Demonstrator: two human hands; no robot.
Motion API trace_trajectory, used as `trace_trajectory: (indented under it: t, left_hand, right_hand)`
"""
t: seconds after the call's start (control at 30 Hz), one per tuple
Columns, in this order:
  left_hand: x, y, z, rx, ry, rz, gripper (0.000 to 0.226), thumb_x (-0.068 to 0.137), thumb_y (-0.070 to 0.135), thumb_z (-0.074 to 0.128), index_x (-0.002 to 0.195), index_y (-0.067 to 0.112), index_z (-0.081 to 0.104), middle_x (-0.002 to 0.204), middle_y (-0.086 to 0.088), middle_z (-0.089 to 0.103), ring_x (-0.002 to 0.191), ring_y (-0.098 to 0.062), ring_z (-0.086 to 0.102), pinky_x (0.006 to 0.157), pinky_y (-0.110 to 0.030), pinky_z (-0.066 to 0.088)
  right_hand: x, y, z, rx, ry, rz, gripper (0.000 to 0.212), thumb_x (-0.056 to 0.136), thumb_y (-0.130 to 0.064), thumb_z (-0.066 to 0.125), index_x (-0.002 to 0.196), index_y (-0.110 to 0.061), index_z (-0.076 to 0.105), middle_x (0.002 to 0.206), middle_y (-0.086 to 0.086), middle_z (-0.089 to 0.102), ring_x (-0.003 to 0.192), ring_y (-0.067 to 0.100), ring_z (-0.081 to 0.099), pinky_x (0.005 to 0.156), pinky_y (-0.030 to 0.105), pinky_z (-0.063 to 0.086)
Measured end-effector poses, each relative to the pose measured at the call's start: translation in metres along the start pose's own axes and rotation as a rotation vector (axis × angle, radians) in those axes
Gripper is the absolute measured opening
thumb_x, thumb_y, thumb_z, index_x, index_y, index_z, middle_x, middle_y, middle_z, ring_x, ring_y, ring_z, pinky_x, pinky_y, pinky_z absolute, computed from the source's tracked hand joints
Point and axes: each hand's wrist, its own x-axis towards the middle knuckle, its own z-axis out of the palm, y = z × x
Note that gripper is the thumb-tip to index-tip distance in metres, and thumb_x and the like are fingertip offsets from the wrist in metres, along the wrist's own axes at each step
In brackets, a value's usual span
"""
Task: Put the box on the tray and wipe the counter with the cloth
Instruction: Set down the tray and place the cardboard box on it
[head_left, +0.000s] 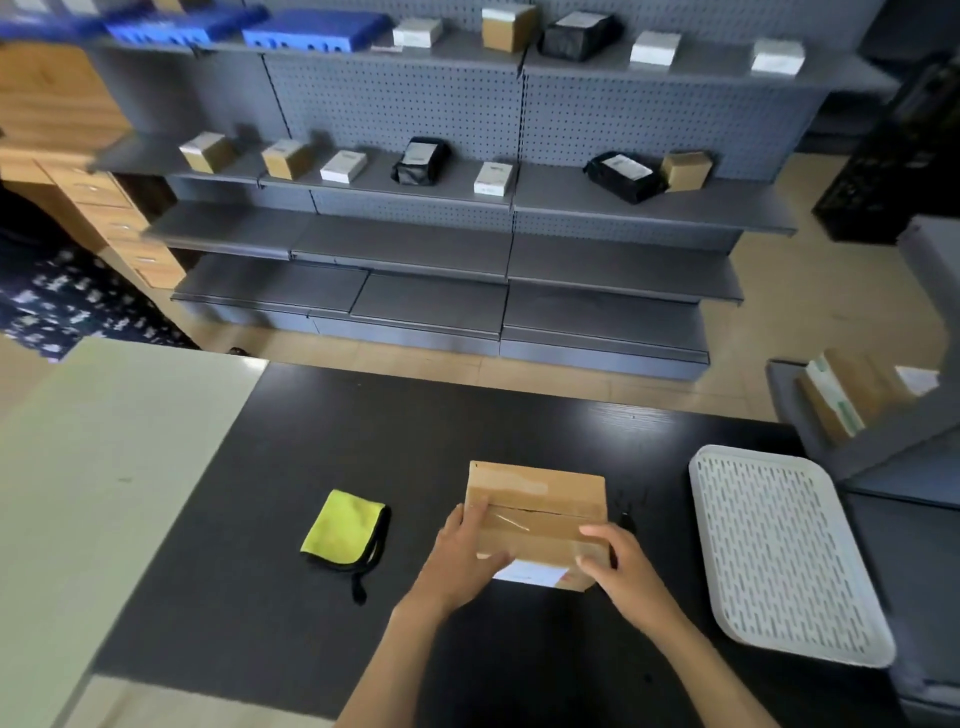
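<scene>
A taped brown cardboard box with a white label on its near side sits on the black counter, near the middle. My left hand grips its left near corner and my right hand grips its right near corner. To the box's right lies a white slotted tray with nothing in it, close to the counter's right edge. A folded yellow cloth with black trim lies to the left of the box, apart from both hands.
A cream table adjoins the counter on the left. Across a strip of floor stand grey shelves with small boxes and black bags. A grey shelf with packages juts in at the right, just behind the tray.
</scene>
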Motion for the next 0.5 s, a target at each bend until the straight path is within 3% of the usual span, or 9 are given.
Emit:
trace_trajectory:
  t: [0.13,0.27,0.5]
  left_hand:
    - [0.002,-0.006,0.001,-0.113,0.036,0.006,0.082,0.079,0.051,0.067,0.152,0.044,0.030,0.148,0.010,0.034,0.138,-0.023,0.037,0.114,-0.046,0.040]
    - [0.001,-0.012,-0.007,-0.127,0.132,0.012,0.077,0.082,0.038,0.071,0.151,0.039,0.038,0.153,0.005,0.036,0.138,-0.026,0.035,0.115,-0.045,0.036]
    - [0.007,0.022,-0.022,-0.093,0.274,0.102,0.069,0.084,0.022,0.074,0.145,0.039,0.046,0.152,0.004,0.040,0.135,-0.027,0.038,0.107,-0.032,0.032]
  right_hand:
    - [-0.004,-0.009,0.013,0.078,0.030,0.014,0.032,0.101,-0.026,0.065,0.132,-0.030,0.058,0.150,-0.006,0.044,0.129,0.008,0.048,0.097,0.021,0.042]
    - [-0.008,-0.020,0.019,0.142,0.032,0.012,0.035,0.101,-0.030,0.065,0.135,-0.033,0.056,0.151,-0.009,0.043,0.134,0.009,0.046,0.096,0.018,0.042]
    - [-0.007,-0.036,0.000,0.234,0.136,-0.013,0.053,0.101,-0.029,0.066,0.150,-0.037,0.046,0.153,-0.017,0.042,0.140,0.005,0.040,0.117,0.033,0.038]
